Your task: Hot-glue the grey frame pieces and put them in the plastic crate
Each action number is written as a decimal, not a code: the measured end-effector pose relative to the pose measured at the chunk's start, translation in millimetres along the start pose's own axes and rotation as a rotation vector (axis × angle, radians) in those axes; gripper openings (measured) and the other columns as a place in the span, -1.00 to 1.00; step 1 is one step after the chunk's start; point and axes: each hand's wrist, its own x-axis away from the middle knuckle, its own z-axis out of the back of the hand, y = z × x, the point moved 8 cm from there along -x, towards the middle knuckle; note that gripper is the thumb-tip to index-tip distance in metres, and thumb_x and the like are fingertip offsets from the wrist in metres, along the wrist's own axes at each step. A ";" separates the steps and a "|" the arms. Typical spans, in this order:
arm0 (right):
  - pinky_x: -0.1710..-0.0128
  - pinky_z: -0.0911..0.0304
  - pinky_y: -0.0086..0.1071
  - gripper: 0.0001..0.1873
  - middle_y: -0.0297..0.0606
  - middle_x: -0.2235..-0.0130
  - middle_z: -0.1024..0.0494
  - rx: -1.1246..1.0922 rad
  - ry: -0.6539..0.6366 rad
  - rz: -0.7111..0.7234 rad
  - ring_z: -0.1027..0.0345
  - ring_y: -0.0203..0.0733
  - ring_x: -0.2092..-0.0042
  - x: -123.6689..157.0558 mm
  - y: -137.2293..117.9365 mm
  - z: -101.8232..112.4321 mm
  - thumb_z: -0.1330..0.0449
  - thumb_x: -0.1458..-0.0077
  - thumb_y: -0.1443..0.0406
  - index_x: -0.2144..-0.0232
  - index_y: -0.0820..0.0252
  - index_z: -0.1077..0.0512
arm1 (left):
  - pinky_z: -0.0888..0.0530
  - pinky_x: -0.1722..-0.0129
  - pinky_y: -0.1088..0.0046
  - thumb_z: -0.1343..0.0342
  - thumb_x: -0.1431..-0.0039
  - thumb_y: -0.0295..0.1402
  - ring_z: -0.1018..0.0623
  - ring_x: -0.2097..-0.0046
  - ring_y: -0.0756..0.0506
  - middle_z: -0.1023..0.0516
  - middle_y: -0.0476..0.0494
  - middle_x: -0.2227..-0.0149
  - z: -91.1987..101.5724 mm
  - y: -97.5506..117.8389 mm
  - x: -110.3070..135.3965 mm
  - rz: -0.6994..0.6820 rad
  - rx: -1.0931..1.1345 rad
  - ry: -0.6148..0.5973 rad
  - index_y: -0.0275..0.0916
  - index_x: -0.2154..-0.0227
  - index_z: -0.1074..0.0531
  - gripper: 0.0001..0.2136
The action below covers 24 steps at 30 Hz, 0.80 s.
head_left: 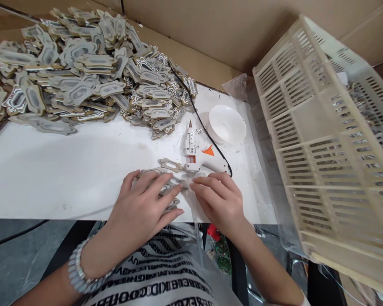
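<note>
My left hand (142,206) lies flat, fingers stretched out, on a small stack of ornate frame-shaped cutouts (168,165) at the near edge of the white tabletop (67,170). My right hand (217,197) rests beside it, fingers together, their tips touching the same stack and a thin clear strip. A white hot glue gun (193,151) with an orange trigger lies just beyond both hands, nozzle pointing away.
A big heap of the same cutouts (83,68) covers the far left of the table. A white bowl (227,124) sits right of the glue gun, whose black cord (207,131) runs past it. A cream slatted plastic crate (325,136) stands tilted at the right. Cardboard walls stand behind.
</note>
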 end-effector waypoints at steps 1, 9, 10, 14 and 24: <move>0.28 -0.46 -0.26 -0.82 -0.23 0.26 -0.71 0.005 -0.002 0.017 -0.44 -0.13 0.28 -0.6 -2.7 -2.1 -0.19 -0.27 0.47 0.23 0.12 -0.54 | -0.35 -0.02 0.05 -0.17 -0.30 -0.15 -0.52 0.02 -0.30 -0.61 -0.19 -0.02 1.7 -1.1 2.1 -0.002 0.004 0.006 -0.10 0.01 -0.55 -0.73; 0.30 -0.35 -0.29 -0.84 -0.25 0.28 -0.69 0.030 -0.014 0.083 -0.37 -0.15 0.30 -7.6 -15.3 -15.0 -0.22 -0.26 0.49 0.22 0.15 -0.53 | -0.36 -0.03 0.00 -0.12 -0.34 -0.29 -0.53 0.03 -0.31 -0.62 -0.22 0.02 13.2 -14.9 19.7 0.103 0.002 0.080 -0.13 0.03 -0.53 -0.80; 0.30 -0.35 -0.29 -0.84 -0.25 0.28 -0.68 0.034 -0.011 0.089 -0.37 -0.15 0.30 -8.4 -15.9 -16.0 -0.22 -0.26 0.49 0.24 0.16 -0.53 | -0.37 -0.03 0.00 -0.12 -0.34 -0.29 -0.53 0.03 -0.31 -0.62 -0.22 0.03 13.2 -16.3 20.7 0.117 0.001 0.086 -0.13 0.03 -0.53 -0.80; 0.31 -0.33 -0.28 -0.82 -0.24 0.29 -0.68 0.050 -0.007 0.111 -0.34 -0.15 0.29 -9.4 -17.2 -18.7 -0.19 -0.27 0.49 0.28 0.19 -0.55 | -0.37 -0.05 0.00 -0.14 -0.32 -0.26 -0.54 0.02 -0.32 -0.60 -0.22 -0.03 10.9 -19.5 21.2 0.154 -0.018 0.090 -0.10 -0.01 -0.51 -0.75; 0.28 -0.26 -0.30 -0.80 -0.29 0.30 -0.67 0.089 0.023 0.118 -0.33 -0.18 0.27 -8.0 -16.0 -18.4 -0.19 -0.29 0.49 0.31 0.16 -0.56 | -0.38 -0.02 -0.08 -0.14 -0.33 -0.26 -0.51 0.01 -0.39 -0.54 -0.35 -0.05 4.1 -18.7 21.2 0.118 -0.066 0.040 -0.17 -0.07 -0.50 -0.70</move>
